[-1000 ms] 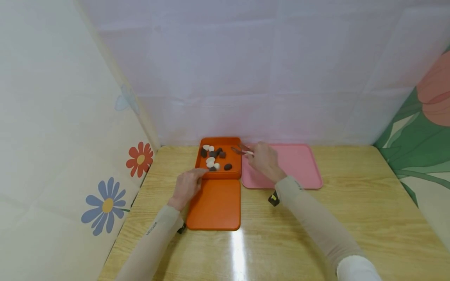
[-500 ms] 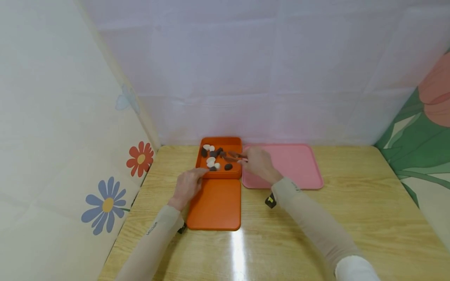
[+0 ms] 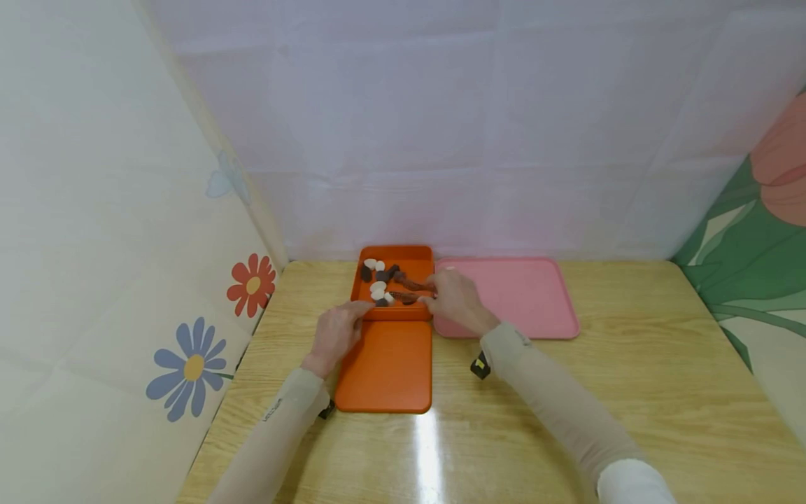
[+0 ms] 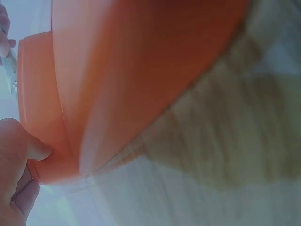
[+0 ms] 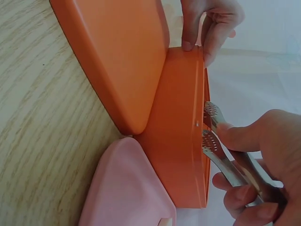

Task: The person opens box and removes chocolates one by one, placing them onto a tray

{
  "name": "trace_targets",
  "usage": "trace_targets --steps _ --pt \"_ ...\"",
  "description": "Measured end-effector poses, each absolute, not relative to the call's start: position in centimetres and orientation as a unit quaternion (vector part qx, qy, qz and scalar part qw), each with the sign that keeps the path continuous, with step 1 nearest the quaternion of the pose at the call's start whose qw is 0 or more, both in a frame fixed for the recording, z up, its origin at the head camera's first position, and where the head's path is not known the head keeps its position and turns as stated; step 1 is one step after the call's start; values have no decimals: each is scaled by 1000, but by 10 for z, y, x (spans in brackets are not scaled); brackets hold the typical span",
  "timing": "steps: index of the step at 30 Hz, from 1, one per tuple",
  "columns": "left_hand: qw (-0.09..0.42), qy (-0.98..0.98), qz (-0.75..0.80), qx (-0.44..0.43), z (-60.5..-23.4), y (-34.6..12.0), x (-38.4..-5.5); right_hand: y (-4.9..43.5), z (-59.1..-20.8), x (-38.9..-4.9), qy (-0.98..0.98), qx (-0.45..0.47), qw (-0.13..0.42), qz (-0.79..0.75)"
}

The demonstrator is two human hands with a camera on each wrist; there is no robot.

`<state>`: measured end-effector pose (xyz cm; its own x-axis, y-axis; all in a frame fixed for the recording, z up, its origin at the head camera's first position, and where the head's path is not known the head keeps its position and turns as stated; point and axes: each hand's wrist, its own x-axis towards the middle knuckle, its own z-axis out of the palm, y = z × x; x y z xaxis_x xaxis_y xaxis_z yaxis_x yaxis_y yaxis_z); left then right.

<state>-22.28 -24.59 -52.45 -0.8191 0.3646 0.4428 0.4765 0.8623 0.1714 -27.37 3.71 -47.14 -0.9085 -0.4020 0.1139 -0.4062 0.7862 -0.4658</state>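
My right hand (image 3: 460, 297) is closed around a pair of metal tongs (image 5: 212, 147), thumb on one arm and curled fingers on the other. The arms stand apart, and their perforated tips reach over the rim into an open orange box (image 3: 397, 315). From the head view one tip lies beside the white stones (image 3: 378, 288) and the other beside the dark stones (image 3: 366, 273); I cannot tell whether either touches a stone. One dark stone near the front wall is partly covered by the nearer arm of the tongs. The other stones sit in a loose group in the left half of the box, white and dark mixed.

My left hand (image 3: 338, 336) grips the box at its near left corner, the thumb against the outside of the wall and a finger over the rim.

Directly in front of the box, on my side, a flat orange lid (image 3: 384, 371) lies on the wooden table (image 3: 472, 434). A pink tray (image 3: 529, 297) sits just to the right of the box, its left edge beneath my right hand in the head view. A pale cloth (image 3: 472, 140) hangs behind, and a red flower (image 3: 252, 285) and a blue flower (image 3: 193, 369) are printed on the covering at the left.
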Motion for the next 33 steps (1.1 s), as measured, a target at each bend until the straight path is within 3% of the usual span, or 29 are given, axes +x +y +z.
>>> trace_targets --steps 13,33 --pt "205 -942 -141 -224 -525 -246 -222 33 -479 -272 -943 217 -19 251" --pt "202 -943 -140 -223 -523 -246 -224 21 -476 -272 -939 242 -10 246"
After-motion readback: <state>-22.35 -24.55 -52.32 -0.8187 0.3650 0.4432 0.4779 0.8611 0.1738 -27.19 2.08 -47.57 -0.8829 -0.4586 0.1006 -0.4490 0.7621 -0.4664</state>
